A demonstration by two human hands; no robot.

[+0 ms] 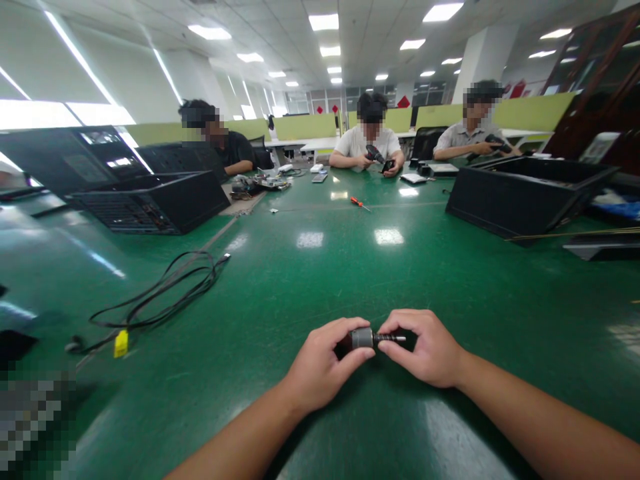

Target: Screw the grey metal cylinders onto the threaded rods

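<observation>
My left hand (325, 360) is closed around a short dark grey metal cylinder (362, 338), thumb below and index finger above it. From the cylinder's right end a thin spiral shaft (393, 338), like a drill bit, points right to a bright tip. My right hand (425, 347) pinches this shaft near the cylinder with thumb and index finger. Both hands are low over the green tabletop (300, 287), close to the near edge of view. The cylinder's left end is hidden in my left palm.
A black looped cable (175, 293) with a yellow tag (121, 343) lies at left. Black computer cases stand at far left (155, 203) and far right (520, 193). An orange screwdriver (357, 201) lies mid-table. Several people sit across; two hold power drills (376, 155).
</observation>
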